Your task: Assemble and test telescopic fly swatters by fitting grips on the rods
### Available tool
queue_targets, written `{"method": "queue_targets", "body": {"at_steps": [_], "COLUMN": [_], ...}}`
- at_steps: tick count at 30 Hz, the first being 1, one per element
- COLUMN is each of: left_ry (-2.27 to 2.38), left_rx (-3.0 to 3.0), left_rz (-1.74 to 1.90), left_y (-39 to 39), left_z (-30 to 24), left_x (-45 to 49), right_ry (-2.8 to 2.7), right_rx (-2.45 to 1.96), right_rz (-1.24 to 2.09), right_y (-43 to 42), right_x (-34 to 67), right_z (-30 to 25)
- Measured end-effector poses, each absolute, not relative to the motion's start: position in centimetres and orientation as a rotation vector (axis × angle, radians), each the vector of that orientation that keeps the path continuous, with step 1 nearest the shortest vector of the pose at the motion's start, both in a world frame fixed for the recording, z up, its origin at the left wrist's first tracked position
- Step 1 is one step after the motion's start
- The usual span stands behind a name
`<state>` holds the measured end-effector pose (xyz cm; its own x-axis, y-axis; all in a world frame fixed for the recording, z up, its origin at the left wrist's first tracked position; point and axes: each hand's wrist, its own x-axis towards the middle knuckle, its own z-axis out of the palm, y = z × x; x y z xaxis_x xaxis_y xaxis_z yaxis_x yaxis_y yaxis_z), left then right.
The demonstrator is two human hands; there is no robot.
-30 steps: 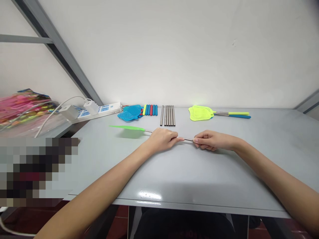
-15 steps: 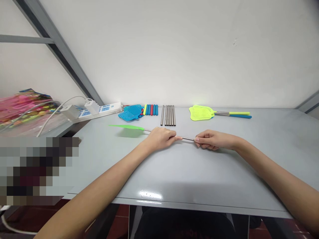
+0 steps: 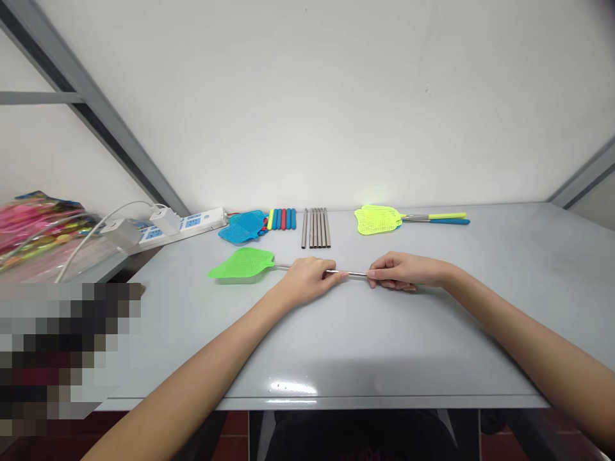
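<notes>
A fly swatter with a green mesh head (image 3: pixel 245 264) and a thin metal rod lies across the front of my view, its head to the left. My left hand (image 3: pixel 310 278) is closed around the rod near its middle. At the rod's right end, my right hand (image 3: pixel 401 271) pinches it between thumb and fingers; whatever lies inside that palm is mostly hidden. Beyond my hands lie several loose metal tubes (image 3: pixel 319 228), a row of coloured handle grips (image 3: pixel 283 219) in yellow, blue and red, and blue swatter heads (image 3: pixel 243 226).
At the back right lie swatters with a yellow-green head (image 3: pixel 377 219) and long yellow and blue handles. A white power strip (image 3: pixel 192 223) with plugged-in chargers runs along the left. Bagged pink items (image 3: pixel 45 221) sit farther left. A wall closes off the grey table's (image 3: pixel 365 346) back.
The green swatter head has turned from edge-on to showing its mesh face. Both hands keep hold of the swatter. The whole view has shifted slightly.
</notes>
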<state>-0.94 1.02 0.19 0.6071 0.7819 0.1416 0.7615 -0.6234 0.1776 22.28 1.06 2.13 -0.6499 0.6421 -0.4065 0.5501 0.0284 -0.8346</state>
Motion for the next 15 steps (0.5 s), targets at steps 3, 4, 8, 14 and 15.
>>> {"method": "queue_targets", "body": {"at_steps": [3,4,8,14,15], "left_ry": [1.336,1.347,1.356,1.346,1.345], "left_rx": [2.692,2.680,2.656,2.663,2.663], "left_rz": [0.303,0.304,0.310,0.318,0.318], "left_y": [0.98,0.95,0.82,0.65,0.64], "left_z": [0.33,0.34,0.34,0.46,0.47], "left_x": [-0.92,-0.91,-0.90,-0.94,-0.95], "right_ry": [-2.193,-2.191,-2.200,-2.201,-2.201], "right_rx": [-1.267,-1.269,-1.267,-1.302,-1.299], "right_rz": [1.710,1.710,1.689,1.686,1.685], "right_y": [1.03,1.02,0.95,0.91,0.91], "right_x": [22.12,22.10,22.02,21.88,21.88], "right_z": [2.10,2.10,2.22,2.41,2.40]}}
